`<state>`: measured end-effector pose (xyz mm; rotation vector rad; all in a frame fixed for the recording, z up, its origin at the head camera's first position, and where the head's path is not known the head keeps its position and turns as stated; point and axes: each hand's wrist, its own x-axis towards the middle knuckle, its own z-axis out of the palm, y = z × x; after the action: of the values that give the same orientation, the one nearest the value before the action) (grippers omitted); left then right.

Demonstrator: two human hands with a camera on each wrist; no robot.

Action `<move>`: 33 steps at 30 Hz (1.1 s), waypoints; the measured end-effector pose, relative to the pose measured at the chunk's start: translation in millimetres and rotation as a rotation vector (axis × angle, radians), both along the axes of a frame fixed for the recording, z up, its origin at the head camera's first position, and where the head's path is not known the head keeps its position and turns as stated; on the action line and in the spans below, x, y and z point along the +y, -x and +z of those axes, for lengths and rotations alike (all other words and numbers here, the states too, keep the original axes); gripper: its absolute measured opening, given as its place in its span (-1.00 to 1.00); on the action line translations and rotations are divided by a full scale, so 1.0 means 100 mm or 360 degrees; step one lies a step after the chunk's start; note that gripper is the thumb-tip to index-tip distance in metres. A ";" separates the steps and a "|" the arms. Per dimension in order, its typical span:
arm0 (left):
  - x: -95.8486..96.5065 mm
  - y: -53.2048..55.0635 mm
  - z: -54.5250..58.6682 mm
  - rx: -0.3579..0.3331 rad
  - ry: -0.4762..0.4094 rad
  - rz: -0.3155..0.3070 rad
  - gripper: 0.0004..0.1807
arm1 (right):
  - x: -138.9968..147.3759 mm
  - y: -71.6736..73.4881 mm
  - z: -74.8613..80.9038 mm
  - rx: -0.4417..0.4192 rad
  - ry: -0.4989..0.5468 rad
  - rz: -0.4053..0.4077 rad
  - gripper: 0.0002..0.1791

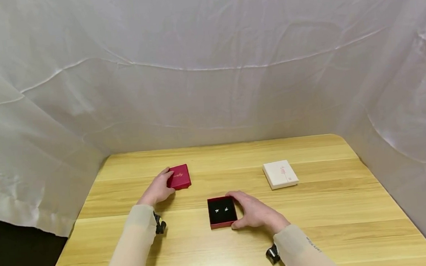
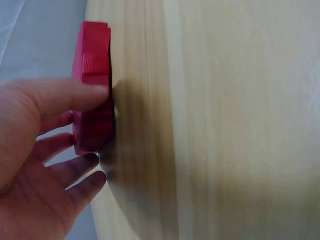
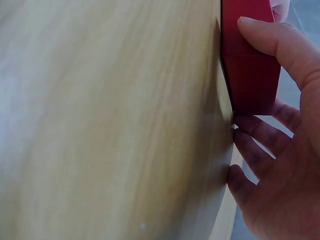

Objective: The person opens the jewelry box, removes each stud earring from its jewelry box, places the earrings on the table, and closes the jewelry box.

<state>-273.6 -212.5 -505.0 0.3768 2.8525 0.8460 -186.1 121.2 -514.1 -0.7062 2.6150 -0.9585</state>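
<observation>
Left hand (image 1: pixel 159 188) half-curled round square red lid (image 1: pixel 180 177), right hand (image 1: pixel 256 211) gripping black-lined red box (image 1: pixel 222 225), wood-grain table (image 1: pixel 206 262)

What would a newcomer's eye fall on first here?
Likely the two small stars on black inside the open red box, lower centre, held by the right hand. Next, the lettered red lid or box farther back left, which the left hand grips. The white box sits apart at right.
</observation>
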 end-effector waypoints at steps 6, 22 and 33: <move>-0.03 0.00 -0.02 0.0103 0.0036 0.0083 -0.37 | -0.01 0.00 0.00 0.0012 -0.0002 0.0009 0.00; -0.12 -0.10 0.11 0.0086 0.0005 0.0096 -0.25 | 0.01 -0.01 -0.02 -0.0023 0.0023 0.0022 0.08; 0.04 -0.46 0.27 0.0080 0.0003 0.0008 -0.28 | 0.06 -0.02 0.00 -0.0090 0.0145 -0.0053 0.12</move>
<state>-227.6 -208.3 -478.3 0.3958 2.9011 0.8461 -183.7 127.2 -513.9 -0.6487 2.5553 -1.0970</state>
